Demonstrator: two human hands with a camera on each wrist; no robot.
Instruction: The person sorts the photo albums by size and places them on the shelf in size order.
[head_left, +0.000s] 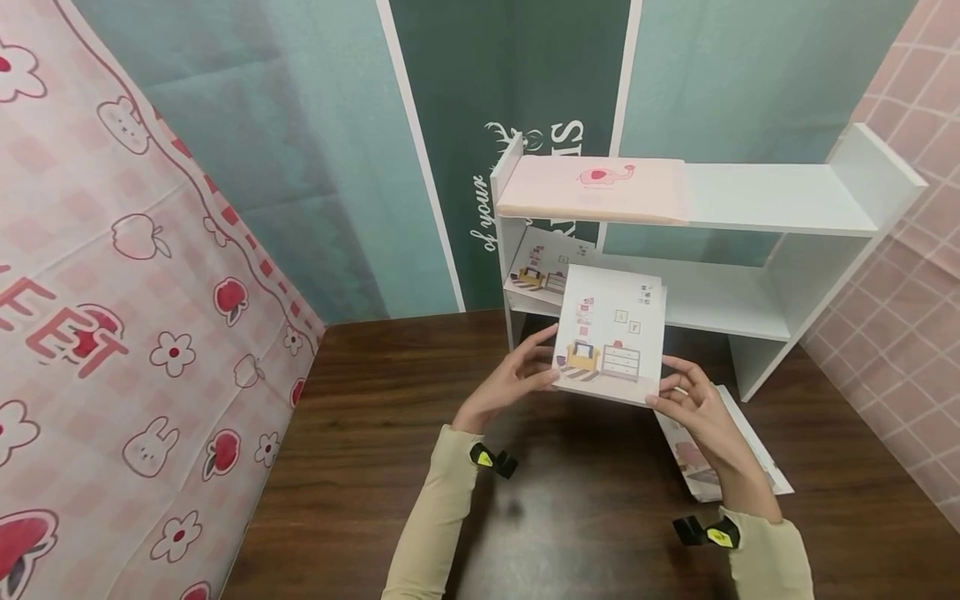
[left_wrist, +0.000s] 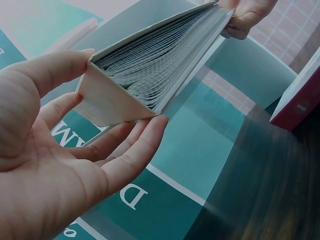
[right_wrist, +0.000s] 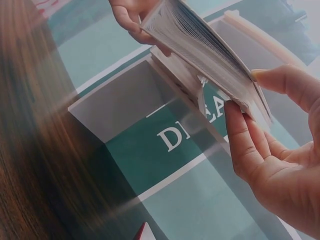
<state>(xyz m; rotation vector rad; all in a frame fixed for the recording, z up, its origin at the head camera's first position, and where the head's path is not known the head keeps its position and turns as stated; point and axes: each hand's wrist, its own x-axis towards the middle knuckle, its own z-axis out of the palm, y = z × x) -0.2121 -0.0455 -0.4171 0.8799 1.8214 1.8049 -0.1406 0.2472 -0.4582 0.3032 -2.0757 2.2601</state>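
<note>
A thick photo album (head_left: pixel 611 333) with a white cover, printed with a yellow armchair and a dresser, is held up in front of the shelf. My left hand (head_left: pixel 517 375) grips its left side and my right hand (head_left: pixel 690 396) its right side. Seen from the left wrist, the many pages (left_wrist: pixel 160 60) fan slightly between the covers, with the thumb on one cover edge and fingers along the other. The right wrist view has the thumb and fingers (right_wrist: pixel 242 140) pinching the opposite end. A matching album (head_left: pixel 551 258) leans on the middle shelf behind, partly covered.
The white two-tier shelf (head_left: pixel 720 304) stands at the back right of the wooden table (head_left: pixel 360 450). On its top board lies a pink elephant-print album (head_left: pixel 592 187). More albums (head_left: pixel 697 471) lie on the table under my right forearm. A patterned pink cloth (head_left: pixel 172 354) hangs at left.
</note>
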